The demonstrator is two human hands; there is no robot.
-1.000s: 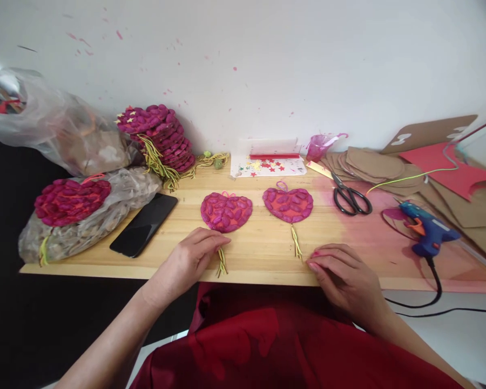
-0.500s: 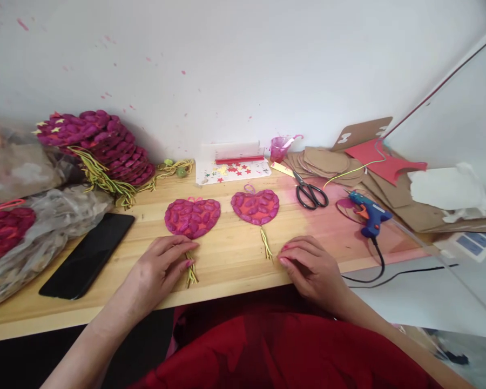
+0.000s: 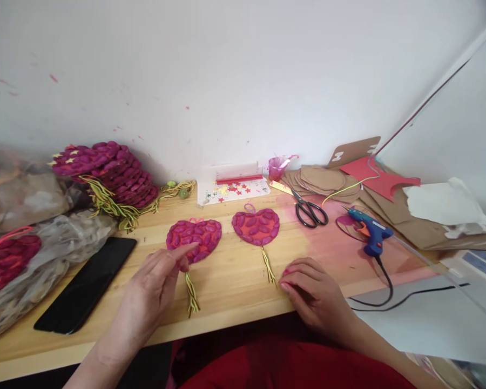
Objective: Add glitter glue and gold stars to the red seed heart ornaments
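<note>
Pointing over the left heart (image 3: 195, 232), left hand (image 3: 154, 282) grips nothing visible; right hand (image 3: 319, 294), loosely curled and empty, sits at the bench (image 3: 235, 289) beside the tassel (image 3: 268, 265) of the right heart (image 3: 256, 227).

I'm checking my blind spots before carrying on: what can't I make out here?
All in the head view:
- Centre-left heart: lower-left edge hidden by the left hand.
- Right hand: palm hidden by its own back and fingers.
- Far-left heart: cut off by the picture's left edge.
- Pink cup: contents too small to tell.
</note>
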